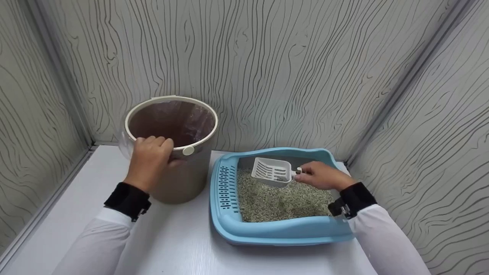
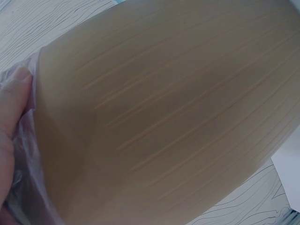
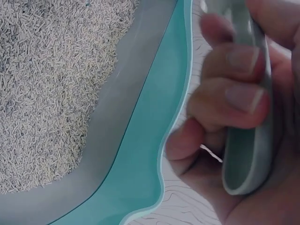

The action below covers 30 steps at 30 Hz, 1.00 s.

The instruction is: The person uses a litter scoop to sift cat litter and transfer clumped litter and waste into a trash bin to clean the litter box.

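Note:
In the head view, my right hand (image 1: 321, 175) grips a white slotted litter scoop (image 1: 272, 170) by its handle, over the blue litter box (image 1: 282, 229). Pellet litter (image 1: 282, 200) covers the bottom of the box, and a few bits show in the scoop. The right wrist view has my fingers curled round the scoop handle (image 3: 246, 159). On the left, my left hand (image 1: 151, 160) holds the near rim of a brown trash bin (image 1: 179, 179), thumb outside and fingers over the edge. A clear plastic liner (image 2: 28, 154) is folded over the rim under that hand.
Both containers stand on a white table (image 1: 172, 244), the bin left of the litter box. Wood-grain panels (image 1: 259, 76) rise close behind them and on both sides. The litter box has a perforated strip (image 1: 225, 187) along its left side.

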Each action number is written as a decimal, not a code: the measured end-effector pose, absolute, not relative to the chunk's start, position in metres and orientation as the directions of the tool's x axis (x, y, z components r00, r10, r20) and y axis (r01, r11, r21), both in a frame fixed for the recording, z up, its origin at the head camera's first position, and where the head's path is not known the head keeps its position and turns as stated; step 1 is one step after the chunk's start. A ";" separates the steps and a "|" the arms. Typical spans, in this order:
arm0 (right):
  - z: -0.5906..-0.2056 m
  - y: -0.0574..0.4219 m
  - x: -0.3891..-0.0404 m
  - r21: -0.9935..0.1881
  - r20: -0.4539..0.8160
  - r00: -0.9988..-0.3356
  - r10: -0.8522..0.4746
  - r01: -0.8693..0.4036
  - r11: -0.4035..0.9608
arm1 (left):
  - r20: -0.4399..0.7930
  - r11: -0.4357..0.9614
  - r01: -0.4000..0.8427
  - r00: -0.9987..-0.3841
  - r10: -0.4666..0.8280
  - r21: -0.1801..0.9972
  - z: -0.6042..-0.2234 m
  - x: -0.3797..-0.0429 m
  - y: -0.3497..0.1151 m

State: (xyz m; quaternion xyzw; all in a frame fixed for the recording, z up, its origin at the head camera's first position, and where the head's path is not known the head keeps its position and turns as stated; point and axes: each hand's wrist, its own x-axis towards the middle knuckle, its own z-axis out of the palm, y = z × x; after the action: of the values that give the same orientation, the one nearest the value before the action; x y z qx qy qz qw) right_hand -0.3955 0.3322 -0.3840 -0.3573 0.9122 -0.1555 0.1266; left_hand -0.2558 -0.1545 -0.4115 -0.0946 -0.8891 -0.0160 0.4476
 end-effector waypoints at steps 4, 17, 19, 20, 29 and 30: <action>-0.384 0.328 -0.391 -0.341 -0.033 -0.747 -0.664 -0.616 0.710 | 0.800 0.981 0.190 -0.581 0.153 -0.050 -0.411 -0.256 -0.155; -0.389 0.324 -0.387 -0.268 0.076 -0.766 -0.639 -0.633 0.727 | 0.796 0.983 0.177 -0.587 0.150 -0.055 -0.413 -0.255 -0.156; -0.390 0.324 -0.387 -0.259 0.084 -0.767 -0.636 -0.633 0.729 | 0.792 0.983 0.177 -0.592 0.147 -0.051 -0.413 -0.255 -0.156; -0.390 0.325 -0.386 -0.255 0.085 -0.769 -0.634 -0.632 0.732 | 0.791 0.983 0.176 -0.595 0.145 -0.048 -0.413 -0.255 -0.156; -0.391 0.326 -0.386 -0.294 -0.025 -0.781 -0.625 -0.592 0.751 | 0.790 0.982 0.181 -0.595 0.148 -0.048 -0.412 -0.255 -0.155; -0.391 0.327 -0.387 -0.309 -0.053 -0.779 -0.625 -0.582 0.752 | 0.791 0.982 0.182 -0.593 0.150 -0.050 -0.412 -0.255 -0.154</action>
State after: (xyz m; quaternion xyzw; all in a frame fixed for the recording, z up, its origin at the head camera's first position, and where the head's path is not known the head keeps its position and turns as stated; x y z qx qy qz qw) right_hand -0.3866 0.3266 -0.3911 -0.3235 0.9328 -0.1391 0.0766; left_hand -0.2550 -0.1543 -0.4115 -0.0931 -0.8924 -0.0180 0.4412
